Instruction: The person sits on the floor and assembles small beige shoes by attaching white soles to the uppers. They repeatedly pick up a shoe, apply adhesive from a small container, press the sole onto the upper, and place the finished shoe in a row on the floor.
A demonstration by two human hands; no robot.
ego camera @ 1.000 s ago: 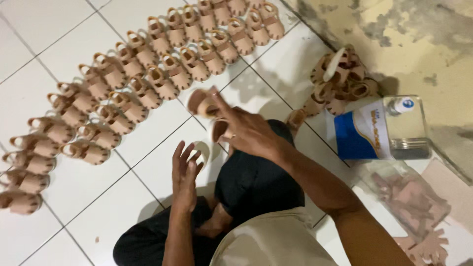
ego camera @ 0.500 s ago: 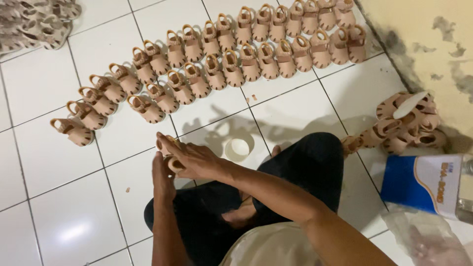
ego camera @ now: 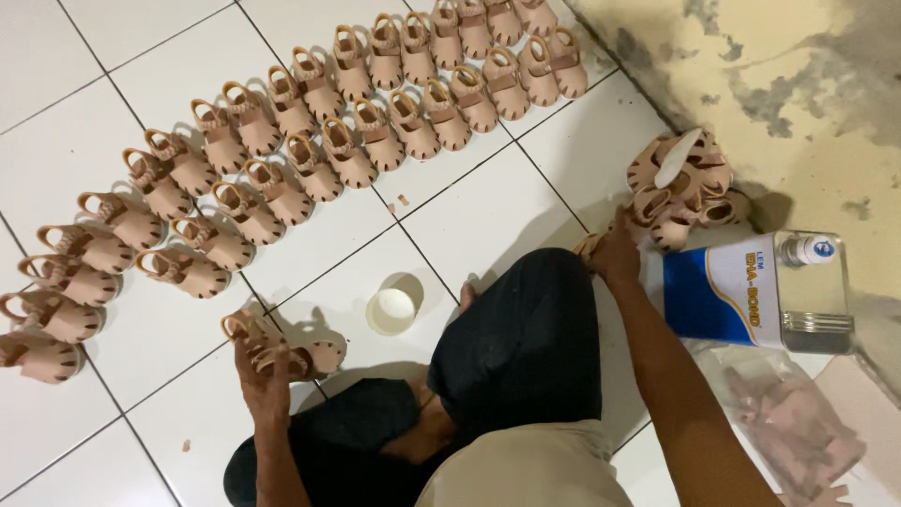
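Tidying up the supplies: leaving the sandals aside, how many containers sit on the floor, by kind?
White round cup: 1
Blue and white rectangular can: 1
Clear plastic bag of pink pieces: 1
Total: 3

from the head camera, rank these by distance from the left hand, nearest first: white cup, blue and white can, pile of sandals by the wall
Measured from the left hand:
1. White cup, just to its right on the tile.
2. Pile of sandals, far right by the wall.
3. Blue and white can, far right, slightly farther.

Floor-level shoe workshop: rowed sandals (ego camera: pixel 310 141), glue can (ego camera: pixel 751 291).
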